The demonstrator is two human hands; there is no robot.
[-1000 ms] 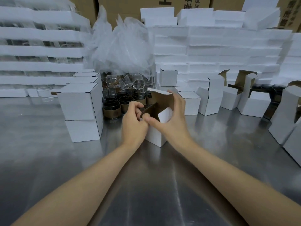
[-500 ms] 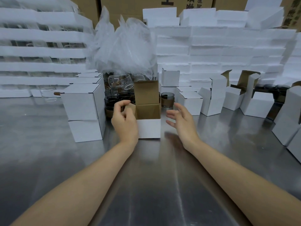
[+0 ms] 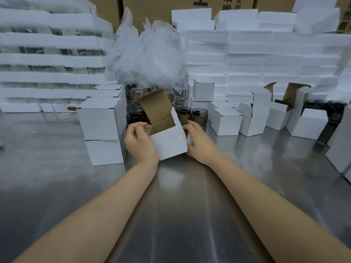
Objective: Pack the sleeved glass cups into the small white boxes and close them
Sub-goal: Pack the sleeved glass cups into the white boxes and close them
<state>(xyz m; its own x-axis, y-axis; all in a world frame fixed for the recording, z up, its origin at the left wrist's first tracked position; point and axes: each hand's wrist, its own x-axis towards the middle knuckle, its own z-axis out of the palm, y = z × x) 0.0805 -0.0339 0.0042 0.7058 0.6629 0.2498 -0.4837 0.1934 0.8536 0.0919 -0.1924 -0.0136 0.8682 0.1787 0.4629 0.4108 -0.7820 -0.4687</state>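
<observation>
1. White box [image 3: 169,143] sits between both hands, hemmed in: closed boxes [image 3: 102,120] stacked just left of the left hand [image 3: 141,144], sleeved cups [image 3: 191,116] just beyond the right hand [image 3: 201,144].
2. It's tilted, brown-lined lid [image 3: 154,105] standing up; left fingers pinch a side flap [image 3: 149,130], right fingers curl on its wall.
3. Steel table [image 3: 171,215] spreads wide back behind both wrists; open boxes [image 3: 252,118] well right of the right hand.

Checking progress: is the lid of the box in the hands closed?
No, the white box has its lid standing open, brown inside showing.
</observation>
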